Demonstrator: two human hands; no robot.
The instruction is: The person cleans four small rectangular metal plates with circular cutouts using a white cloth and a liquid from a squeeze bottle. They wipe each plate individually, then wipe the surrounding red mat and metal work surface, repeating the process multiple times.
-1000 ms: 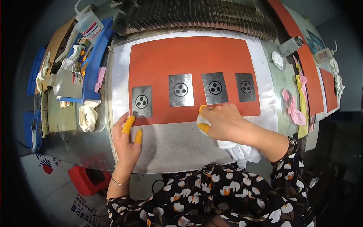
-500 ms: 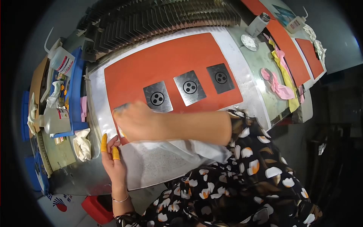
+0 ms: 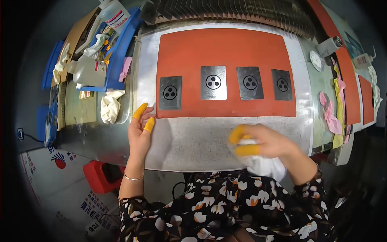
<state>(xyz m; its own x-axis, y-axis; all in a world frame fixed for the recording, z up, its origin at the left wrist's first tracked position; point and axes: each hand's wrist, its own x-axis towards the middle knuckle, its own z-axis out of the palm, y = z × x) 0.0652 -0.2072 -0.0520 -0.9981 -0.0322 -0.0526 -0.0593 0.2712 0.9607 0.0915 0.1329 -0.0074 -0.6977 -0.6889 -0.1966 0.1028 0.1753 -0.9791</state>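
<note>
My left hand, with yellow finger cots on two digits, rests by the lower left corner of an orange mat. Its fingers are apart and hold nothing. My right hand, blurred and also in yellow finger cots, grips a white cloth over the grey bench front. On the mat lie several thin dark metal plates, each bearing a ring with three dots. The leftmost plate is nearest my left hand. A brighter plate follows, then a third plate and the rightmost plate.
A rack of upright dark plates runs along the back. At left stand a blue tray, a squeeze bottle and a crumpled white cloth. A grey bottle, white dish and pink cloth lie at right.
My right hand has drawn back from the left end of the mat toward the right front, still with the white cloth. The leftmost plate now shows fully. The whole view has shifted.
</note>
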